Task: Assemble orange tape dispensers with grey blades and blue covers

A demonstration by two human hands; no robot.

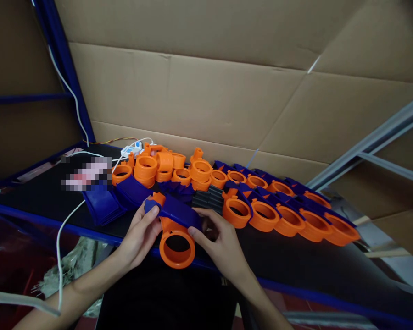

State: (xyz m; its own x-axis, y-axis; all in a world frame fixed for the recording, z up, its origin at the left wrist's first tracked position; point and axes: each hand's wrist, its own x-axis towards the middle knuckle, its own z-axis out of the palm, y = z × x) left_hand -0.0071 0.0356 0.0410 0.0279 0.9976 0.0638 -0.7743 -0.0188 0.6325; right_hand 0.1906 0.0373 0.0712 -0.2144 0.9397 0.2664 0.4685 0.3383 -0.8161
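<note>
Between my two hands, at the front edge of the black-topped shelf, is an orange ring part (178, 259) with a blue plastic panel (179, 211) across its upper side. My left hand (142, 229) grips the left end of this piece, thumb on a small blue bit beside an orange tab. The right end of the blue panel is pinched by my right hand (220, 238), its thumb near the top of the ring. Just behind lie black ribbed pieces (208, 198) and a stack of flat blue panels (103, 204).
Loose orange rings (145, 169) are piled at the back. To the right stand rows of orange rings joined with blue panels (265, 215). A white power strip (132, 149) and a white cable (59, 247) are on the left. Cardboard (192, 91) walls the back.
</note>
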